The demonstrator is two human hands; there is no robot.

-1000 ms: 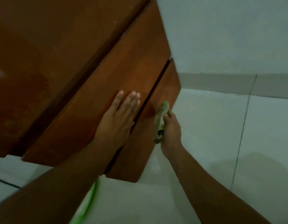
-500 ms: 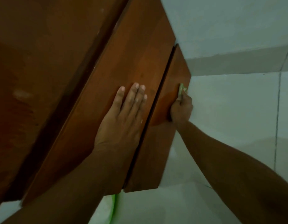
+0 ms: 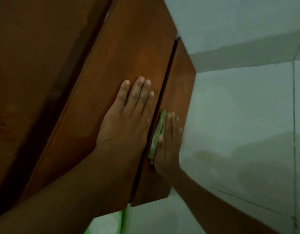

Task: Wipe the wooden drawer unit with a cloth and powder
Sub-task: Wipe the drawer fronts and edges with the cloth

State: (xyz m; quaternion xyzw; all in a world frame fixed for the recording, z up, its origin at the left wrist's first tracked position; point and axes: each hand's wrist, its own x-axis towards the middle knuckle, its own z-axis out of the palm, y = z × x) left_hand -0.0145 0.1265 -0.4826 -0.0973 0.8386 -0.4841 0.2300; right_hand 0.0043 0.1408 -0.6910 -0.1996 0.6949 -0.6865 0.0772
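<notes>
The wooden drawer unit (image 3: 88,68) fills the left and middle of the view, seen from above, reddish brown with a dark gap between two drawer fronts. My left hand (image 3: 129,119) lies flat with fingers together on the upper drawer front. My right hand (image 3: 167,142) presses a folded green cloth (image 3: 157,134) flat against the lower drawer front (image 3: 179,85), just right of the gap. The cloth shows only as an edge beside my palm. No powder container can be made out.
Pale floor tiles (image 3: 247,115) with dark grout lines spread to the right, meeting a white wall (image 3: 230,19) at a skirting strip. A white object with a green edge (image 3: 112,222) peeks out below the unit at the bottom.
My right hand has slid the cloth from the far right edge of the lower drawer front back toward me and the gap. The left hand stays pressed on the upper front.
</notes>
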